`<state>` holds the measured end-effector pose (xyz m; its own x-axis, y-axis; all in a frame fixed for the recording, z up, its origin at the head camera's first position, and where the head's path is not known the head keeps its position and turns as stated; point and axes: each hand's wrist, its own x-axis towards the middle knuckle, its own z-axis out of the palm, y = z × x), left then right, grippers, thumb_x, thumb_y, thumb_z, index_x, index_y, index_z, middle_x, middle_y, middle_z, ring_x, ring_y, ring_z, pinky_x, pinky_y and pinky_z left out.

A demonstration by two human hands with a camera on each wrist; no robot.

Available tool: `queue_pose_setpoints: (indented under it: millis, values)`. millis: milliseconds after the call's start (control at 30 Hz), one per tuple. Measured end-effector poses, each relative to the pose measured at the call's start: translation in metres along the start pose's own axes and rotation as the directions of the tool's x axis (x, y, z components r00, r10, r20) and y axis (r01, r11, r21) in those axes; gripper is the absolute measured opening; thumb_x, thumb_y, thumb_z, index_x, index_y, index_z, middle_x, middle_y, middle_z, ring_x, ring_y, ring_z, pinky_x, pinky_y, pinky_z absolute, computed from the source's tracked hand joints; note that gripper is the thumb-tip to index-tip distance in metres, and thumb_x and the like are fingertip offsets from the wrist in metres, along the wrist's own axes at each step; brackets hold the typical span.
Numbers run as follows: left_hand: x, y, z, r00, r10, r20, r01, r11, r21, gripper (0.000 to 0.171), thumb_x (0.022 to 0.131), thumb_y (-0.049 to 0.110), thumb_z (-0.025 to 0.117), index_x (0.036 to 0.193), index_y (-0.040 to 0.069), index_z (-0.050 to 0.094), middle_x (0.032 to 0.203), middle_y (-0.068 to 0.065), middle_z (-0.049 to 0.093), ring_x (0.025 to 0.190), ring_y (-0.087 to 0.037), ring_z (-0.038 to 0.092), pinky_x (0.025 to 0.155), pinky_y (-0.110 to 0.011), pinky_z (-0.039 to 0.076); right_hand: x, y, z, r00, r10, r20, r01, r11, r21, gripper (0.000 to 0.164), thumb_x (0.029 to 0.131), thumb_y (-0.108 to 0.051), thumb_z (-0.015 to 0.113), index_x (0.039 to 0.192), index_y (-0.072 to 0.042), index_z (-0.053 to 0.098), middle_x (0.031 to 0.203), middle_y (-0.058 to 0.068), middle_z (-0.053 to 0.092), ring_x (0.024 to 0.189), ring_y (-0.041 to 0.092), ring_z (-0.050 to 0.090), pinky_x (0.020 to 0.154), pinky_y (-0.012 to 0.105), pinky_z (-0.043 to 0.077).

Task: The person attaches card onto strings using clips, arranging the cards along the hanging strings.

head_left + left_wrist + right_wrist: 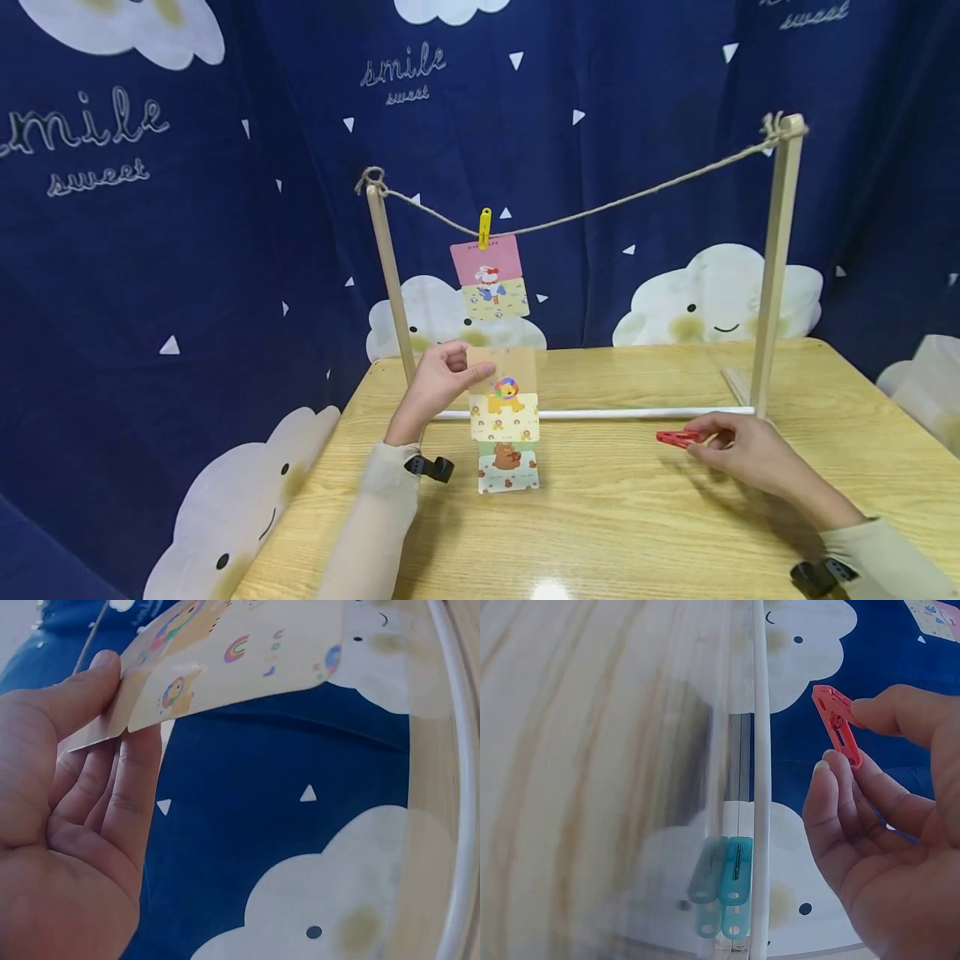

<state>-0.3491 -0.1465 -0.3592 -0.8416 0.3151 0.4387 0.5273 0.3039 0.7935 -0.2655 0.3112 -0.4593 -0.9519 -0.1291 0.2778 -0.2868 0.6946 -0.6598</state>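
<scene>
Blue curtain (570,167) backs wooden table (600,517) — left grip (437,382) pinches lion card (505,417), right grip (753,454) red clip (676,438).

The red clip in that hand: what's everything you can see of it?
The red clip looks plastic, like a clothespin: two slim, slotted arms, with what may be a spring between. The right hand holds it between thumb and fingers, its tip pointing to the person's left. It appears raised above the table, with nothing clipped in it.

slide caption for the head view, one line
Left hand holding a lion card, right hand a red clip, a rope strung beyond.
</scene>
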Motion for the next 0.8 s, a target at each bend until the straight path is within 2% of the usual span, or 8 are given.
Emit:
queue_pose_setpoints:
  millis: [233,467,800]
  values:
    - [0.006,0.008,0.009,0.999,0.023,-0.039,-0.025,0.998,-0.051,0.048,0.089,0.039,0.083,0.071,0.012,0.047,0.062,0.001,0.028,0.059,-0.015,0.029,0.059,-0.027,0.028,0.001,0.001,0.0,1.0,0.009,-0.011,-0.009,1.0,0.017,0.031,0.086,-0.027,0.086,0.11,-0.01,0.074,0.092,0.0,0.071,0.072,0.004,0.06,0.057,0.025,0.047]
    - [0.014,0.016,0.02,0.996,0.07,-0.058,-0.076,0.992,-0.099,0.056,0.091,0.039,0.081,0.068,0.009,0.04,0.062,-0.002,0.027,0.058,-0.018,0.028,0.057,-0.029,0.026,0.0,-0.001,0.002,1.0,-0.015,-0.025,0.016,0.999,0.041,0.03,0.086,-0.025,0.086,0.109,-0.011,0.074,0.091,-0.001,0.072,0.072,0.004,0.063,0.059,0.024,0.05]
    - [0.027,0.027,0.036,0.991,0.106,-0.087,-0.12,0.978,-0.169,0.054,0.093,0.031,0.08,0.066,0.008,0.039,0.059,-0.001,0.03,0.056,-0.017,0.03,0.055,-0.027,0.026,-0.002,-0.008,0.0,0.998,-0.057,-0.035,0.061,0.99,0.127,0.021,0.091,-0.017,0.08,0.11,-0.011,0.073,0.091,0.002,0.073,0.079,0.007,0.067,0.065,0.024,0.056]
